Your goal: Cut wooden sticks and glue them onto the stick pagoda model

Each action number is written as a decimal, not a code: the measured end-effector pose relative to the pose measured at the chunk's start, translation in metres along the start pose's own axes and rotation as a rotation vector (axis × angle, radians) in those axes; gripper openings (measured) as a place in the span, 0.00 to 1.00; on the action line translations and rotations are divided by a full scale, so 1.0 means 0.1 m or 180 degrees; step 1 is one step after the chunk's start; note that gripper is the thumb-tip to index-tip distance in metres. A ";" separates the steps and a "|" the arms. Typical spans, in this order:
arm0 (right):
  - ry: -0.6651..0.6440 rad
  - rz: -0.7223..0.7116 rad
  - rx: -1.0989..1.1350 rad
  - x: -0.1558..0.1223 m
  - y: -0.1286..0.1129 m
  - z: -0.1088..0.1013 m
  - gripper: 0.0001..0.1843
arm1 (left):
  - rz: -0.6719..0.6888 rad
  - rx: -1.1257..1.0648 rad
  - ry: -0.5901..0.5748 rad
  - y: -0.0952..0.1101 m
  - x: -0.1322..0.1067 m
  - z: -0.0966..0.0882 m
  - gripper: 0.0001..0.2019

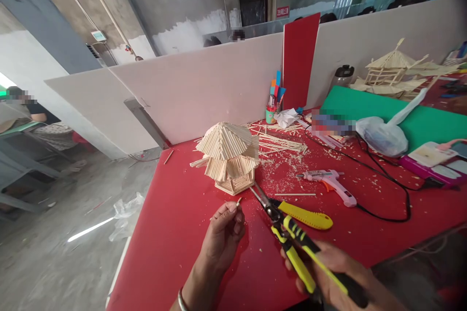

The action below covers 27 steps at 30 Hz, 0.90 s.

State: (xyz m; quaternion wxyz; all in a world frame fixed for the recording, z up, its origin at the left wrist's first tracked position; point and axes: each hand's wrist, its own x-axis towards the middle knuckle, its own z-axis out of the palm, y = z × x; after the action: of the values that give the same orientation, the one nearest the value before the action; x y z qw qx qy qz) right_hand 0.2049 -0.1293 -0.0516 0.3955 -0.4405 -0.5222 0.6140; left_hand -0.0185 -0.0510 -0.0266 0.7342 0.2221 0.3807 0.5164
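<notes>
My left hand (226,227) pinches a short piece of wooden stick (239,201) between thumb and fingertips. In my right hand (335,272) are long-nosed pliers (272,211) with yellow and black handles, their handles spread a little. The pliers' long jaws point up and left, near the base of a small pavilion model (228,158) built from thin wooden sticks. That model stands upright on the red table just beyond my left hand. Partly behind the pliers lies a yellow-handled cutter (308,215), whose blade end is mostly hidden.
A pink glue gun (330,185) with a black cable lies to the right, near a single stick (295,195). Loose sticks (279,142) and shavings spread behind the model. Further right are a green board (412,112), a plastic bag (383,135) and another stick model (392,70). A pale partition (204,92) borders the table.
</notes>
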 end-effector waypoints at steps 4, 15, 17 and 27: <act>-0.0979 0.0263 0.0857 0.04 0.06 0.24 0.26 | 0.0046 0.0006 -0.0002 -0.01 0.00 0.01 0.13; 0.0874 -0.0446 -0.2357 0.05 0.14 0.31 0.44 | 0.0293 0.0238 -0.0196 -0.04 -0.04 -0.02 0.11; 0.0916 -0.0302 -0.2942 0.05 0.07 0.31 0.49 | 0.0330 0.0289 -0.0300 -0.07 -0.04 -0.03 0.11; 0.0843 -0.0560 -0.3475 0.21 0.11 0.44 0.50 | 0.0371 0.0380 -0.0393 -0.11 -0.05 -0.04 0.12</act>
State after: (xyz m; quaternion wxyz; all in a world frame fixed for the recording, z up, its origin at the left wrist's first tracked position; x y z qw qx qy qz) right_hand 0.1567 -0.1240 -0.0621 0.2222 -0.6091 -0.7445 0.1593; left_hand -0.0158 -0.0602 -0.0351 0.7104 0.3187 0.3512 0.5200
